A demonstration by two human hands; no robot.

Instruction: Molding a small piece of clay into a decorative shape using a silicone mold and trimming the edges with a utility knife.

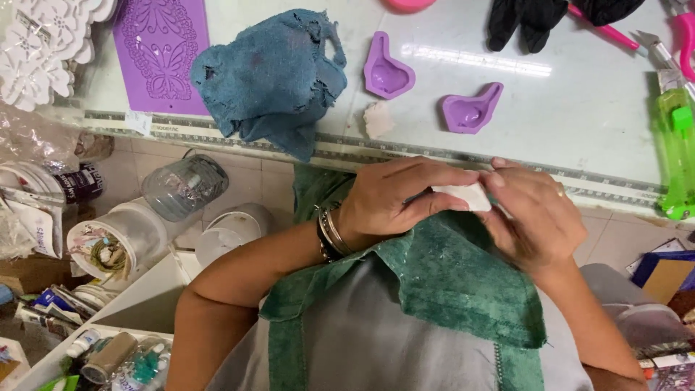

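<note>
Over my lap, below the bench (579,108) edge, left hand (394,199) and right hand (539,221), both grips clamped on white clay lump (467,197), green cloth (449,275) beneath, two purple moulds (427,90) beyond.

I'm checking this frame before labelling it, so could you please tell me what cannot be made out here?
- White lump, head view: mostly covered by the left hand and right hand, so its shape is unclear.
- Pink object, head view: cut off by the top edge.
- Black glove, head view: upper part cut off by the top edge.
- Small bottles in the bin, head view: too small to identify.
</note>
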